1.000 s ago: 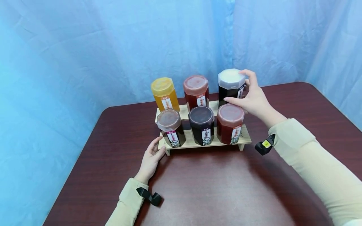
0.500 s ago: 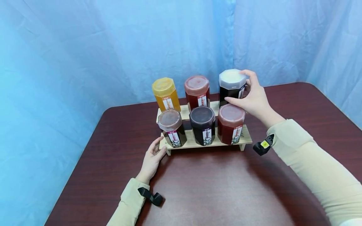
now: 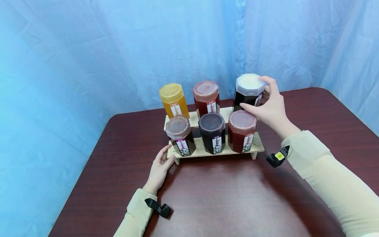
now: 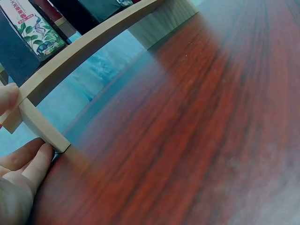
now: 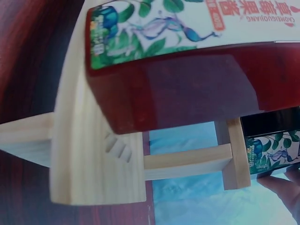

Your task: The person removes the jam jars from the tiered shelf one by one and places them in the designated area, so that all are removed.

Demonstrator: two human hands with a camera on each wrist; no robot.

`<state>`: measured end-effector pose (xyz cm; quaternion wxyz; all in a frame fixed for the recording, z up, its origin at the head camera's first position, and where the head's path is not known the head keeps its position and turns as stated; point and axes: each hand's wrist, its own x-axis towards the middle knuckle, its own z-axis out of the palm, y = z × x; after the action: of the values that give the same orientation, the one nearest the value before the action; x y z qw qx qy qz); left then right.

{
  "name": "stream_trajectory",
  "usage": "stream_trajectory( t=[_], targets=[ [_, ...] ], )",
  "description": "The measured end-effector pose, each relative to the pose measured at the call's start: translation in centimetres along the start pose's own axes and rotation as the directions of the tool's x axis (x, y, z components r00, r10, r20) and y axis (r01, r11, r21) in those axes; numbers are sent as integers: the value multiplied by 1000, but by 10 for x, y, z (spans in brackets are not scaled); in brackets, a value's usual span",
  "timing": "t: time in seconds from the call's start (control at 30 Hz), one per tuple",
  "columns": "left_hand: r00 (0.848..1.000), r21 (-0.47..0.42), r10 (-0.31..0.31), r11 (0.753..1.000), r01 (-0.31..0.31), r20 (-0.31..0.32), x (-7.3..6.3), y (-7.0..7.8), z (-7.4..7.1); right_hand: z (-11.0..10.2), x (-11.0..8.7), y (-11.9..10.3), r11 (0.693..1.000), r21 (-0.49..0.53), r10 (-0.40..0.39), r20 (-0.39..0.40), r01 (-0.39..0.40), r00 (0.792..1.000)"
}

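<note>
My right hand [image 3: 270,107] grips an octagonal jar of dark jam with a white lid [image 3: 250,82], thumb at its near side and fingers on its right. It stands at the right end of the back tier; in the right wrist view its label [image 5: 276,150] shows above the fingers. With my left hand [image 3: 158,171], I hold the front left corner of the two-tier wooden rack [image 3: 201,149]. In the left wrist view the thumb [image 4: 8,97] lies against the shelf edge and the fingers are at the rack's leg [image 4: 44,125].
A yellow jar [image 3: 176,107] and a red jar [image 3: 206,98] share the back tier. In front stand a brown jar [image 3: 179,133], a dark purple jar [image 3: 211,131] and another red jar [image 3: 241,131]. The rack rests on a dark red-brown table [image 3: 219,191], with blue curtains [image 3: 133,56] behind.
My right hand has shifted the white-lidded jar a little to the right on the back tier, mostly in the last half second. The left hand keeps its hold on the rack.
</note>
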<state>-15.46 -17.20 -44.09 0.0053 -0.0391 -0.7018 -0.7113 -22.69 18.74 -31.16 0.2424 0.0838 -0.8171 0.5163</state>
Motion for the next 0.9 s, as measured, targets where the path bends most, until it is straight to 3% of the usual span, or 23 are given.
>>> stream_trajectory(
  t=[0.4,0.9],
  targets=[
    [1000,-1,-21,1000,21,9,-1,3,-1,-21,-17,9,998,56,-23,-138,31,990],
    [1000,20,-15,1000,15,-2,-1,3,0,-58,-34,21,995,97,10,-178,8,984]
  ],
)
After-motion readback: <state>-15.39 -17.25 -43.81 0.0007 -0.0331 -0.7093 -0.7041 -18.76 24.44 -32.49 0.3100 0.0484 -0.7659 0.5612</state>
